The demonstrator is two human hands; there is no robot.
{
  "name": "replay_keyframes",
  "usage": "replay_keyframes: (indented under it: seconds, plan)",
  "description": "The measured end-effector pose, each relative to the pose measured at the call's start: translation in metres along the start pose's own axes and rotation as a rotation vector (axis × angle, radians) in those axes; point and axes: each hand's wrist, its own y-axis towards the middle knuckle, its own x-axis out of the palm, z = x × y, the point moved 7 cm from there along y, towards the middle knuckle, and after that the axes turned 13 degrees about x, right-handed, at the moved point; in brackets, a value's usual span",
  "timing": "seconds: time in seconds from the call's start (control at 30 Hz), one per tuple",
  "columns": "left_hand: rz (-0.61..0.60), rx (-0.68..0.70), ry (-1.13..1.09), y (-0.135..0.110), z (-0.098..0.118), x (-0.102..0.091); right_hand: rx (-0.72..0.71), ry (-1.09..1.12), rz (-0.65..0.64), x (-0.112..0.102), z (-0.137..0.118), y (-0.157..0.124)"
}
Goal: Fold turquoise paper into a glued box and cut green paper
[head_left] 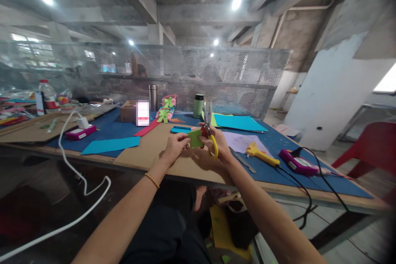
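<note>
My left hand (pixel 176 147) pinches a small light-green piece of paper (pixel 195 137) over the cardboard sheet (pixel 148 152) at the table's near edge. My right hand (pixel 216 146) grips scissors (pixel 208 126) with red and yellow handles, their blades open and pointing up beside the paper. A beaded bracelet sits on my left wrist.
On the blue table lie cyan paper sheets (pixel 111 144), a yellow glue gun (pixel 261 154), a magenta device (pixel 297 163) with black cables, another magenta device (pixel 80 133) with a white cable, a green bottle (pixel 198 105), a steel flask (pixel 153 97), a cardboard box (pixel 128 111). A red chair (pixel 371 148) stands right.
</note>
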Motion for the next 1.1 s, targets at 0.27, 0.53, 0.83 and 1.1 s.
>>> replay_keyframes:
  seconds: [0.27,0.53,0.83,1.1]
  plan:
    - [-0.029,0.11,0.136,0.0,0.009,0.003,0.051,0.128,0.11,-0.008,0.013,0.007]
    - [-0.079,0.082,0.126,-0.002,0.01,0.008,0.03,0.086,0.095,-0.008,0.02,0.009]
    - [-0.08,0.151,0.195,0.002,0.012,0.003,0.008,-0.024,-0.013,0.002,-0.001,0.0]
    - [-0.188,-0.037,-0.014,-0.003,-0.001,0.016,0.028,0.045,0.121,-0.011,0.021,0.011]
